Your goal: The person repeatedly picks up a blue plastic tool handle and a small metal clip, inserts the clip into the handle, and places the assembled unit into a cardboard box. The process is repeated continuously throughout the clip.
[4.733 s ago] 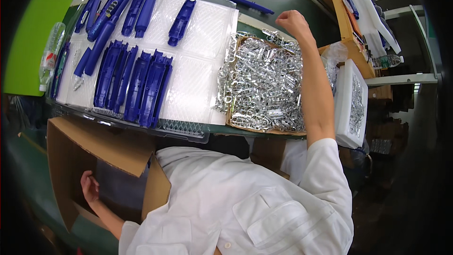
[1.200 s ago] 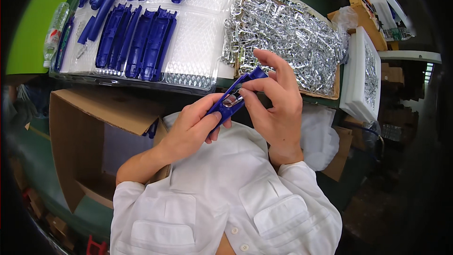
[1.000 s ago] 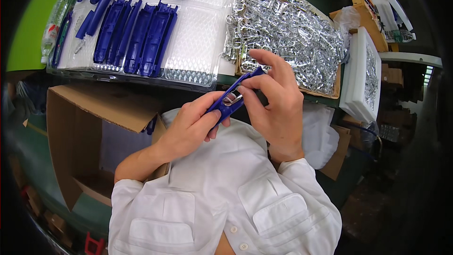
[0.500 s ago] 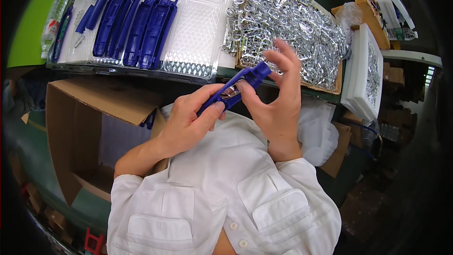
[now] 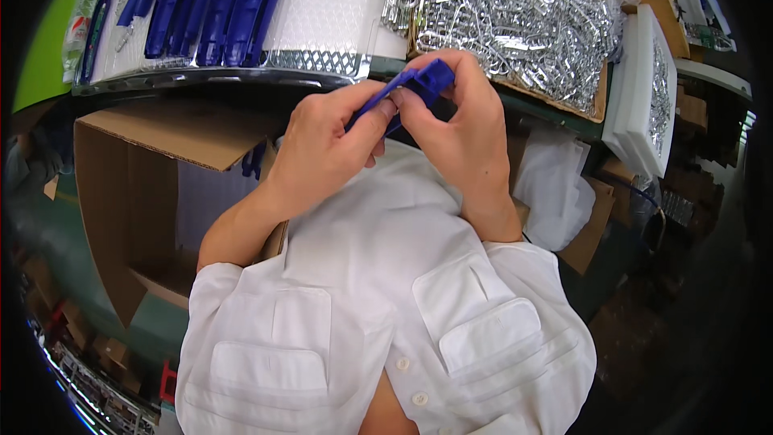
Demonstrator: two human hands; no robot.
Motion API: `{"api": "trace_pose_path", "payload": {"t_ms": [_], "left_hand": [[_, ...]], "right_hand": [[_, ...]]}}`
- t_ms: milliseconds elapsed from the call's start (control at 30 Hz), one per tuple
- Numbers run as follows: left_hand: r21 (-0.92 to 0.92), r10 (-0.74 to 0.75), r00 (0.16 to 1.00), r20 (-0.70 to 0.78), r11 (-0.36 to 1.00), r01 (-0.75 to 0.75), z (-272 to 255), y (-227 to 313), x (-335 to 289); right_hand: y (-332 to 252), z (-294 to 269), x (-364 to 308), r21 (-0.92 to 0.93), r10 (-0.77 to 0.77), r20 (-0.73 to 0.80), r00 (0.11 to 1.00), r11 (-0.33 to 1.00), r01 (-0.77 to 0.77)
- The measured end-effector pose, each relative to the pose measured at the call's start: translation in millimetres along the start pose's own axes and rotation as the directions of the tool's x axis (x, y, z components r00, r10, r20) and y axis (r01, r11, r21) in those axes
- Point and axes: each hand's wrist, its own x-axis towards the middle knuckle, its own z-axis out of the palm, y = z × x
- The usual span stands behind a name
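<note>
A blue plastic shell (image 5: pixel 436 78), long and hollow with a wider end, is held above my lap, tilted up to the right. My left hand (image 5: pixel 322 145) pinches its lower end between thumb and fingers. At the wider end, my right hand (image 5: pixel 460 133) is wrapped round the shell, its thumb pressed into the hollow beside my left thumb. The fingers hide most of the inside. Beyond my hands lie several similar blue shells (image 5: pixel 228 12) on a clear plastic tray (image 5: pixel 322 20). Shiny metal clip-like pieces (image 5: pixel 507 24) are heaped in a shallow cardboard box at the right.
An open cardboard box (image 5: pixel 105 185) stands at the left, below the table edge. A plastic bottle (image 5: pixel 78 36) lies beside the tray. White foam slabs (image 5: pixel 636 97) stand right of the metal pieces, and white wrapping (image 5: pixel 551 185) hangs below them.
My right fingers, spread before, have closed round the wider end of the shell. Both hands brought it slightly higher in view, and the metal piece seen inside is now covered. The view shifted.
</note>
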Motion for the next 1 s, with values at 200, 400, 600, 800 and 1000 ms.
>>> {"api": "trace_pose_path", "payload": {"t_ms": [200, 400, 600, 800, 1000], "left_hand": [[-0.075, -0.108, 0.994, -0.006, 0.991, 0.108, -3, -4, 1], [-0.295, -0.083, 0.966, 0.245, 0.943, 0.156, -26, 6, -1], [-0.451, -0.117, 0.937, 0.328, 0.852, 0.265, -44, 13, -12], [-0.323, -0.067, 0.962, 0.266, 0.934, 0.154, -49, 23, -12], [0.138, 0.386, 0.917, 0.106, 0.907, -0.398, -50, 28, -17]], "right_hand": [[-1, 8, 8, -0.038, 0.036, 0.031, 0.999, 0.999, -0.035], [0, -5, 22, 0.349, 0.284, 0.174, 0.943, 0.878, -0.328], [-9, -32, 19, 0.515, 0.266, 0.239, 0.934, 0.781, -0.354], [-8, -50, 11, 0.423, 0.102, 0.179, 0.979, 0.890, -0.170], [-2, -62, 20, -0.081, -0.538, 0.101, 0.837, 0.834, 0.546]]}}
